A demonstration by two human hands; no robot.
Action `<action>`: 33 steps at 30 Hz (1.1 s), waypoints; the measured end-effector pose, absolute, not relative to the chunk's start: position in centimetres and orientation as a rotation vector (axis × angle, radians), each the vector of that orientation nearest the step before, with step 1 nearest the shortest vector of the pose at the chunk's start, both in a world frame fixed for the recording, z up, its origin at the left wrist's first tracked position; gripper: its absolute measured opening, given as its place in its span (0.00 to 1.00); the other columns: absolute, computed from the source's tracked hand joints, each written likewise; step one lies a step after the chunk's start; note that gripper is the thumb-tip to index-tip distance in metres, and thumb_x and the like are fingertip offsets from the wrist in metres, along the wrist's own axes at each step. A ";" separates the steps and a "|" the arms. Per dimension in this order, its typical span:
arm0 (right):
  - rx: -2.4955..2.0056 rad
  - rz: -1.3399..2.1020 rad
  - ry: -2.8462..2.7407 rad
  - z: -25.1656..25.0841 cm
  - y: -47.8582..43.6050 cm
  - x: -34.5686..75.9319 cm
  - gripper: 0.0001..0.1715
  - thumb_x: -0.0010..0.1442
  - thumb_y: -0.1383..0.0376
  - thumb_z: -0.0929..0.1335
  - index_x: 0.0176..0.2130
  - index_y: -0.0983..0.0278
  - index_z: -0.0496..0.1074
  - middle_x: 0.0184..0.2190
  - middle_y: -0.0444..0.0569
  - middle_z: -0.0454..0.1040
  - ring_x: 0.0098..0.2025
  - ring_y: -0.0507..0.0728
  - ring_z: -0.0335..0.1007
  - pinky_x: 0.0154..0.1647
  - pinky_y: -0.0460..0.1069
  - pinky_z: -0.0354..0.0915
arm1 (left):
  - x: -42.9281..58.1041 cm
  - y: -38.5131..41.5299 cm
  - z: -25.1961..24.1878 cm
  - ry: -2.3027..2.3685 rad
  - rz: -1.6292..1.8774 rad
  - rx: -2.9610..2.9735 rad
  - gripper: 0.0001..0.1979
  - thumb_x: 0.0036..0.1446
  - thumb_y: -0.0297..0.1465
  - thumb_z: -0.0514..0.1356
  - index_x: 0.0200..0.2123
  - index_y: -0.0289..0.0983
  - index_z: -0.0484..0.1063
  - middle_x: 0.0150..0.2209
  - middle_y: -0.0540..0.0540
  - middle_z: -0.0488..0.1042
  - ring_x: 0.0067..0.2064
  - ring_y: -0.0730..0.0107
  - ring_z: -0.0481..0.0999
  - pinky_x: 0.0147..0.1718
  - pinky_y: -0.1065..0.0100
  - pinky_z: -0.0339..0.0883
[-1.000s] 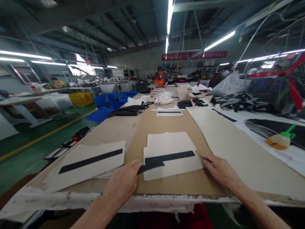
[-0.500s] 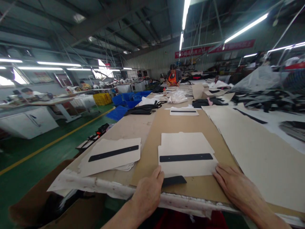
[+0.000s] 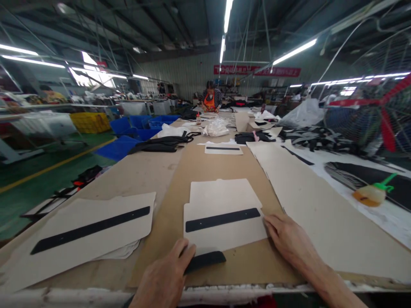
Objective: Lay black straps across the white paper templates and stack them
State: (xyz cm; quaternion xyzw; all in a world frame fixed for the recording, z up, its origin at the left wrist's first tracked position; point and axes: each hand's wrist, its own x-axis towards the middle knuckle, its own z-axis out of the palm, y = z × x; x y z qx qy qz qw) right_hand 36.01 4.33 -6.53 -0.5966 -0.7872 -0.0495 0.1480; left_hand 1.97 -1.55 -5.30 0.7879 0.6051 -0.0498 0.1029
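Note:
A white board panel (image 3: 221, 238) with a black strip (image 3: 224, 219) across it lies on another white panel (image 3: 221, 190) in the middle of the table. My right hand (image 3: 287, 235) is closed on the board's right edge, thumb and fingers together. My left hand (image 3: 165, 271), at the near left corner, is closed round a loose black strip (image 3: 207, 261) whose free end sticks out to the right. Its fingertips are close to the board's near edge; whether they touch it I cannot tell. To the left lies a stack of similar panels, the top one (image 3: 109, 244) bearing a black strip.
A smaller-looking panel (image 3: 224, 152) with a black strip lies farther up the brown sheet (image 3: 218, 164). A large pale sheet (image 3: 308, 192) and a green-nozzled bottle (image 3: 370, 194) are at right, near a fan (image 3: 382, 102). A person (image 3: 210, 98) stands at the far end.
My view has turned right, bringing the bottle and fan into sight. The middle board has turned slightly, its right end farther from me; my right hand has closed at that edge.

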 end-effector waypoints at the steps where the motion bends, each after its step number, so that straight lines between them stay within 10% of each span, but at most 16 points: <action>1: -1.710 -0.114 -2.279 -6.3 4.8 35.9 0.16 0.68 0.68 0.58 0.42 0.62 0.75 0.41 0.51 0.75 0.44 0.57 0.72 0.48 0.53 0.68 | 1.7 -1.4 -5.7 1.777 -0.172 2.335 0.36 0.51 0.17 0.48 0.62 0.46 0.60 0.64 0.44 0.62 0.50 0.62 0.78 0.49 0.58 0.74; 6: -1.668 -0.076 -2.417 -5.8 6.1 34.7 0.15 0.68 0.70 0.59 0.37 0.62 0.73 0.38 0.49 0.73 0.41 0.56 0.72 0.44 0.50 0.67 | 0.3 -0.9 -7.3 1.692 -0.168 2.404 0.42 0.46 0.14 0.48 0.65 0.43 0.58 0.68 0.46 0.59 0.62 0.63 0.68 0.60 0.62 0.65; 33: -1.527 -0.556 -2.753 -5.5 6.6 34.0 0.12 0.58 0.78 0.65 0.32 0.64 0.72 0.34 0.52 0.74 0.37 0.60 0.72 0.36 0.53 0.72 | -0.1 -1.2 -7.6 1.698 -0.263 2.409 0.43 0.49 0.13 0.45 0.67 0.47 0.55 0.69 0.53 0.54 0.64 0.63 0.66 0.61 0.64 0.65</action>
